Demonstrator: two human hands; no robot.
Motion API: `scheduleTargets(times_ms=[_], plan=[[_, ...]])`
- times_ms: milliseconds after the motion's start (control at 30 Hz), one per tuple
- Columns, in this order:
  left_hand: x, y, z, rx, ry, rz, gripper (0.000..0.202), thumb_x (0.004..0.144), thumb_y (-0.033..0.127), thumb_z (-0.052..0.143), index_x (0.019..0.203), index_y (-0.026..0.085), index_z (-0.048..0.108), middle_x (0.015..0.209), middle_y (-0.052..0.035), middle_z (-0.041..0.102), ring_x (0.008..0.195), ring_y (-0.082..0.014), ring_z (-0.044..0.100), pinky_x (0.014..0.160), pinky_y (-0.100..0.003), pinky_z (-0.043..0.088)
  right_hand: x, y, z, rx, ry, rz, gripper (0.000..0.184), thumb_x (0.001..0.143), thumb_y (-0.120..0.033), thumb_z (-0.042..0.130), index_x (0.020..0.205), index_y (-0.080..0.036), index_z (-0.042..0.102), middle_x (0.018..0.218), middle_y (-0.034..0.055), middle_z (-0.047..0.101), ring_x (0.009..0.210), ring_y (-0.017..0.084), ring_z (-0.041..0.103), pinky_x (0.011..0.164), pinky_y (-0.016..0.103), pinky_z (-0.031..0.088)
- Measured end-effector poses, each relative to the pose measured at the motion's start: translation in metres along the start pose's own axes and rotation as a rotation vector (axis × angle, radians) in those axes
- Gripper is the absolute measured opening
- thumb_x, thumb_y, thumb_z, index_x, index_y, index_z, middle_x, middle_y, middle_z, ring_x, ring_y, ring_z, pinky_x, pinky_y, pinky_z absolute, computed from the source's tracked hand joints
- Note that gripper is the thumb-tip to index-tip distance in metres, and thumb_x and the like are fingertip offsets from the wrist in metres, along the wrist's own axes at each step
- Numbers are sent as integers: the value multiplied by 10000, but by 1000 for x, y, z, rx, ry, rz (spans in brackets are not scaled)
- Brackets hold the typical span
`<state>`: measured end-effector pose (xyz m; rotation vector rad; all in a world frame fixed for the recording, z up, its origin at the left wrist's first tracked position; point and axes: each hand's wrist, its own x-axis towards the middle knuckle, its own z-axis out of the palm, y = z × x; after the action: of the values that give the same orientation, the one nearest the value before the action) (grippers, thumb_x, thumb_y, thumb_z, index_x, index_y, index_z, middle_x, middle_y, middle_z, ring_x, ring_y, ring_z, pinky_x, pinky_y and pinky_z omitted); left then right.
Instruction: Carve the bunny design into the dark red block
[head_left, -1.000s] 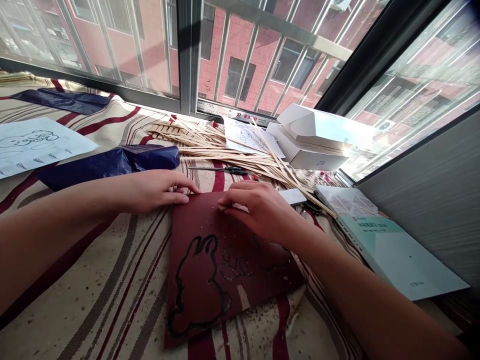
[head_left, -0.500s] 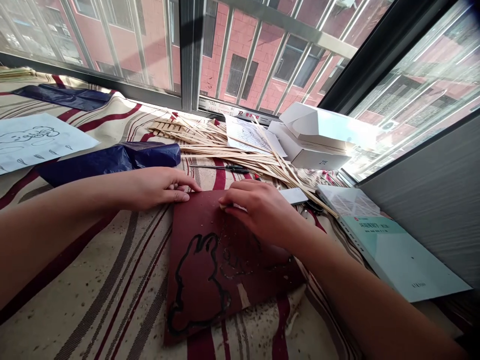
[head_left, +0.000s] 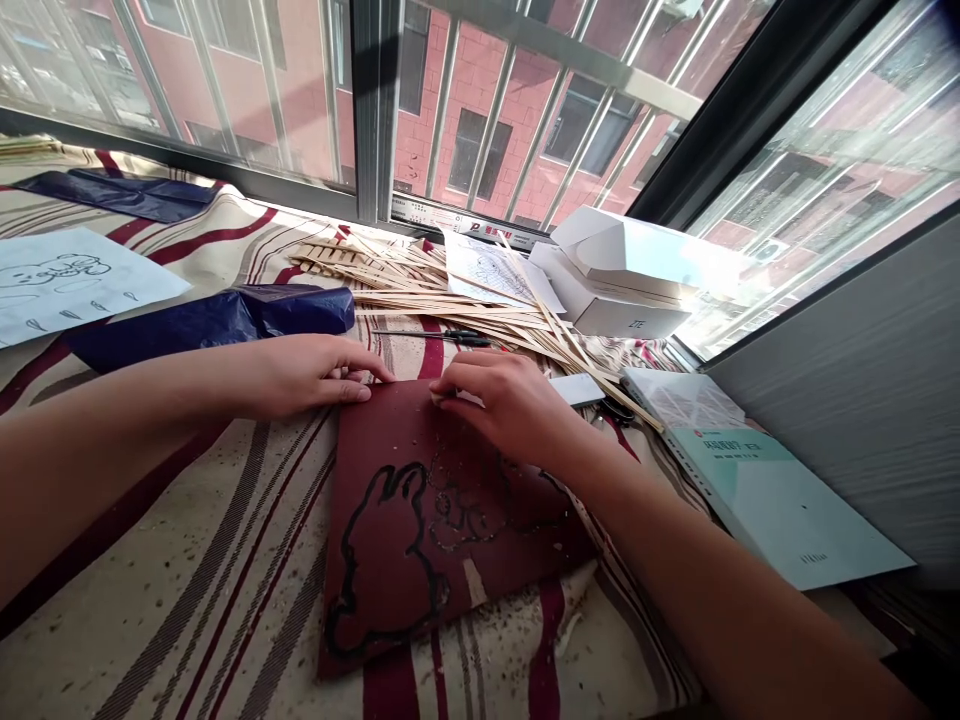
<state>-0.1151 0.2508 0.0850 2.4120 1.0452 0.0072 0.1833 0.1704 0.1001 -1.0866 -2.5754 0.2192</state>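
A dark red board [head_left: 390,440] with a black carved rabbit outline lies on the striped cloth in front of me. My left hand [head_left: 307,372] rests at the board's upper left corner, fingers pressed flat on its edge. My right hand [head_left: 510,400] is closed near the board's top edge, pinching a small pale tool whose tip shows at the fingertips. Pale shavings are scattered over the board.
A heap of thin wooden strips [head_left: 450,290] lies behind the board, with a white box [head_left: 622,275] and a drawing sheet [head_left: 495,270]. Dark blue carbon paper [head_left: 217,320] sits at left, a teal book [head_left: 772,490] at right, and a window wall behind.
The view has shifted slightly. My right hand has moved a little up and left along the board's top edge. My left hand stays at the corner.
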Motion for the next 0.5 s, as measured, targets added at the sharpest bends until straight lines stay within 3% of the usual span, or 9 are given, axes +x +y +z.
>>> scheduleTargets(times_ms=[167, 267, 333, 500], plan=[[-4, -5, 3, 1, 32, 30, 685, 1099, 763, 564, 1467, 255, 840, 1411, -62, 865, 1270, -308, 765, 1199, -346, 537, -3, 13, -10, -64, -22, 67, 172, 1084, -71, 711, 1006, -171, 827, 1068, 122, 871, 1023, 255, 762, 887, 339, 460], [-4, -10, 4, 8, 44, 34, 764, 1130, 837, 476, 1477, 255, 830, 1443, -49, 855, 1287, -295, 754, 1215, -344, 521, -13, 28, -21, -14, 204, 99, 131, 1084, -117, 733, 1062, -185, 843, 1104, 113, 887, 1024, 257, 778, 910, 348, 505], [-2, -13, 5, 12, 30, 7, 917, 1054, 961, 425, 1461, 253, 843, 1441, -76, 861, 1299, -310, 758, 1225, -367, 535, -19, 35, -26, 31, 321, 78, 111, 1089, -147, 743, 1102, -187, 846, 1134, 112, 895, 1026, 254, 788, 921, 353, 528], [3, -15, 4, 6, 15, -24, 1098, 943, 1090, 382, 1442, 241, 867, 1464, -121, 867, 1332, -341, 765, 1297, -431, 520, -19, 37, -14, 75, 171, -60, 143, 1099, -119, 709, 1099, -183, 837, 1099, 104, 884, 1013, 237, 784, 903, 330, 532]])
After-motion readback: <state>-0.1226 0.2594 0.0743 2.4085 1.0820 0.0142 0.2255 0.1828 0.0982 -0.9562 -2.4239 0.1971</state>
